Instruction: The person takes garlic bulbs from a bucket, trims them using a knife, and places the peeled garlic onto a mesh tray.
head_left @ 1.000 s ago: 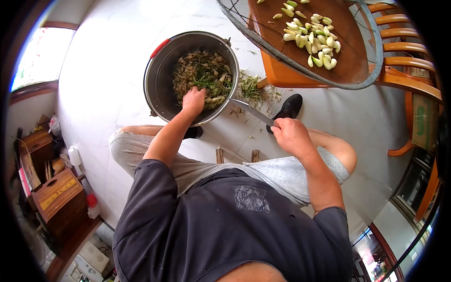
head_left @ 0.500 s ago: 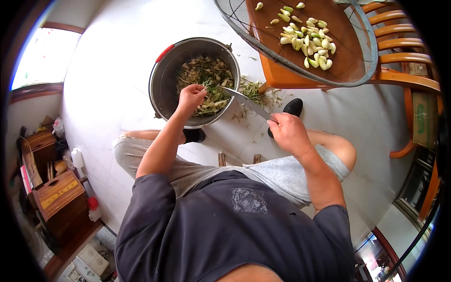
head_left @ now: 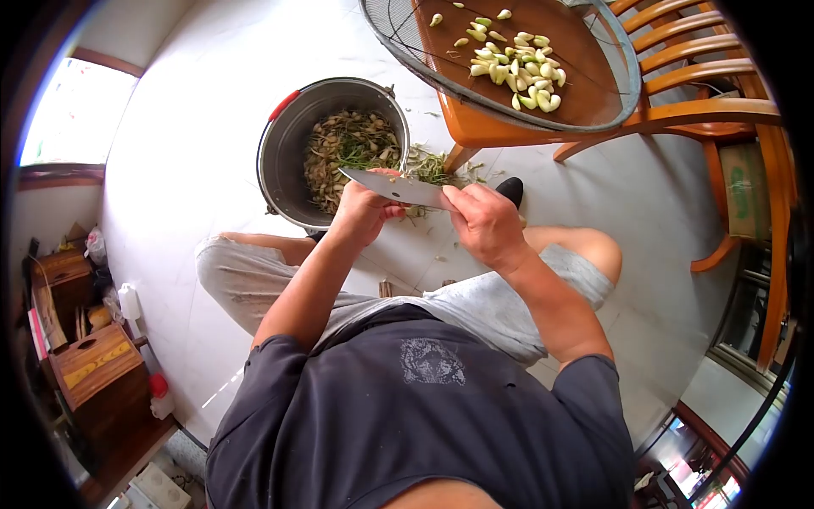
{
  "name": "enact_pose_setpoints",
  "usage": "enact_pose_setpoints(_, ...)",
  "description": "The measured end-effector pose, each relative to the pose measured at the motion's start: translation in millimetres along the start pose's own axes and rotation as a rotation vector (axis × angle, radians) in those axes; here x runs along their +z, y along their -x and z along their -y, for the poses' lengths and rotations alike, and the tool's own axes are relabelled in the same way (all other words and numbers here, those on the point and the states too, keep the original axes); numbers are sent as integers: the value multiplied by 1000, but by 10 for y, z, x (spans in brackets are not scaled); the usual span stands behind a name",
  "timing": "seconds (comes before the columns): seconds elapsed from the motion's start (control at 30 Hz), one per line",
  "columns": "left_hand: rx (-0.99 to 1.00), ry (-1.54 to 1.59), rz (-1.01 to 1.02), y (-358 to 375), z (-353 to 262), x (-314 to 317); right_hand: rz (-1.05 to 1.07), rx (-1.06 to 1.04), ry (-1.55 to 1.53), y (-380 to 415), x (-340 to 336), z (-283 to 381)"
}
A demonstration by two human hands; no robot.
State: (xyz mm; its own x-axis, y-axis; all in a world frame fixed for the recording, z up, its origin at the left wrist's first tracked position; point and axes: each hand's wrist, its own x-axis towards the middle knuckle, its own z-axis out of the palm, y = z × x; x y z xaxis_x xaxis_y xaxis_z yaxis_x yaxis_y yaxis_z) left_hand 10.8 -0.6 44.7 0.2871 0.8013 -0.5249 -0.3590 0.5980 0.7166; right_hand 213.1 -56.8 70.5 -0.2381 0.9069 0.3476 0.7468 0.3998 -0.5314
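Note:
My right hand is closed around the handle of a broad knife, whose blade points left over the near rim of a metal bucket. Behind that blade, my left hand has its fingers curled; the blade covers part of them, and what they hold cannot be made out. Inside the bucket lie many small pale bulbs with dry skins and some green stalks. Whitish-green trimmed bulbs, similar to garlic cloves, lie in a round mesh sieve at the upper right.
The sieve rests on an orange wooden chair. Green trimmings are scattered on the floor between bucket and chair. My legs are bent on either side, with a dark shoe near the chair. Wooden boxes stand at the left.
My left hand has drawn back from inside the bucket toward me. The knife has swung level, its blade now across the left hand. The view has shifted slightly right.

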Motion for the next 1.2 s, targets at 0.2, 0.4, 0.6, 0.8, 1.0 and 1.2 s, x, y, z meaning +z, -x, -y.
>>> enact_pose_setpoints(0.2, -4, -79, 21, -1, 55, 55, 3, -9, 18, 69, 7, -48)
enact_pose_setpoints(0.4, 16, 18, 54, -30, 122, 36, -6, -9, 91, 82, -5, -47)
enact_pose_setpoints(0.6, 49, 9, -5, -39, 123, 71, -8, -14, 87, 102, 3, -84)
enact_pose_setpoints(0.8, 38, -90, 178, -39, 80, 27, 108, 238, 164, 240, 111, -271)
enact_pose_setpoints(1.0, 119, -29, 162, 3, 41, 100, 222, 534, 120, 227, -50, -435)
enact_pose_setpoints(1.2, 150, -6, 176, -122, 133, -40, 202, 563, -126, 84, -108, -331)
